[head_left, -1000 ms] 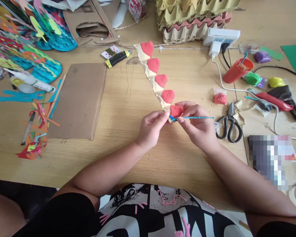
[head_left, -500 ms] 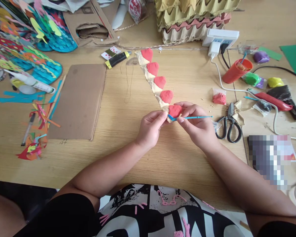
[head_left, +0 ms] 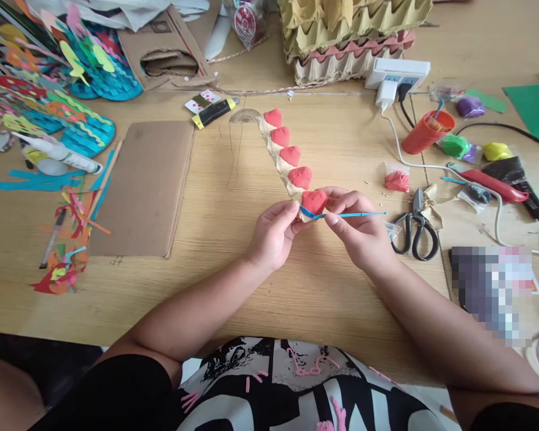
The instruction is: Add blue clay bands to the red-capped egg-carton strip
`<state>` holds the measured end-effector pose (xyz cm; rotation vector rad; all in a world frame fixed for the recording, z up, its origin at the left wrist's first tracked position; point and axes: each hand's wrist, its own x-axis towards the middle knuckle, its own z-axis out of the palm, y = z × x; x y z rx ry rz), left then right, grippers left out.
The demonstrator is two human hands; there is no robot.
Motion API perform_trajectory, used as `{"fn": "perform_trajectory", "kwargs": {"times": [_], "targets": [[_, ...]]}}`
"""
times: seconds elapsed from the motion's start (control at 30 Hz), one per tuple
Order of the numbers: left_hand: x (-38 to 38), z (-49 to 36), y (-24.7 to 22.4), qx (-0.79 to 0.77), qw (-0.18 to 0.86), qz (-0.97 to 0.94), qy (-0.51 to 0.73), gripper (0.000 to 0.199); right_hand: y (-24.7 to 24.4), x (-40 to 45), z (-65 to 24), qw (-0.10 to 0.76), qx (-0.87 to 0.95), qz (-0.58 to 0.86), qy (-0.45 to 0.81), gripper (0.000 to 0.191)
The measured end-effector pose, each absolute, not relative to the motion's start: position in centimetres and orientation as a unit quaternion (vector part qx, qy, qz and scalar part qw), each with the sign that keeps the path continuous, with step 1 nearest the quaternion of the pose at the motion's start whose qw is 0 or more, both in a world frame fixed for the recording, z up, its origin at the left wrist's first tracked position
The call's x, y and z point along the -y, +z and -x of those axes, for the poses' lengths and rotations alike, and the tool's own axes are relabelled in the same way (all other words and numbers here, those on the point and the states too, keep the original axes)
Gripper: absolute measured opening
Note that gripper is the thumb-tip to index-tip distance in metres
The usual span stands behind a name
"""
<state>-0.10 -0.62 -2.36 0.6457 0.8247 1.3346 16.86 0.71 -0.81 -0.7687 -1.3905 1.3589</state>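
Note:
A cardboard strip (head_left: 272,143) cut from an egg carton, with several red clay-covered bumps, points away from me above the table. My left hand (head_left: 273,233) pinches its near end, thumb on top. Between the thumb and fingers of my right hand (head_left: 357,230) is a thin blue modelling tool (head_left: 359,214). The tool's flat blade lies against the front edge of the nearest red bump (head_left: 313,202). Some right fingertips are hidden behind that bump.
Black-handled scissors (head_left: 417,230) and a bag of red clay (head_left: 397,178) lie right of my hands. A brown cardboard sheet (head_left: 139,188) is at left. Egg trays (head_left: 341,60), a power strip (head_left: 399,72) and an orange cup (head_left: 427,131) stand farther back.
The strip's far end has dipped and come nearer, so its bumps look closer together. The tool's blade has shifted slightly left along the nearest bump. Both hands keep their grip.

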Motion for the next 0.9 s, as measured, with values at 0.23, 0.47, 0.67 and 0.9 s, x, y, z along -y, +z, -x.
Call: {"fn": "perform_trajectory", "kwargs": {"times": [0.23,0.47,0.67,0.9], "targets": [[0.69,0.08,-2.44,-0.357,0.675,-0.292,0.576,0.035,-1.12,-0.81,-16.91,0.499,0.596,0.333,0.534,0.023],[0.72,0.07,-2.54,-0.369,0.678,-0.268,0.577,0.038,-1.14,-0.74,-16.94,0.502,0.612,0.344,0.505,0.024],[0.41,0.34,-2.50,-0.349,0.706,-0.253,0.563,0.034,-0.51,-0.65,-16.86,0.499,0.568,0.330,0.565,0.022],[0.43,0.39,-2.67,-0.340,0.717,-0.262,0.549,0.035,-0.66,-0.77,-16.75,0.500,0.584,0.333,0.546,0.025]]}}
